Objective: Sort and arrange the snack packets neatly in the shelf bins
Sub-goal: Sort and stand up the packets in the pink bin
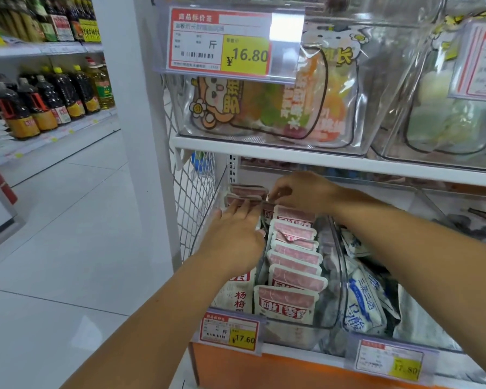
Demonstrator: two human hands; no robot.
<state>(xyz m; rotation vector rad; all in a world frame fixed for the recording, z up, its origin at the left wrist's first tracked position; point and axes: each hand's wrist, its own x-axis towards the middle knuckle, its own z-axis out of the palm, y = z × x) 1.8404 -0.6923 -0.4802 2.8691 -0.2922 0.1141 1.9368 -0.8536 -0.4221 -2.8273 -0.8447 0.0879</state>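
upright, pink packets (293, 272) file front-to-back in bin (335, 279).

Packets (293, 259) stand in a row front to back in the left bin (335, 290); both hands reach its rear; another bin (421, 327) sits right.

light: bright, even | glare: clear bins (382, 88) | blur: soft throughout | edges: wide-angle bending
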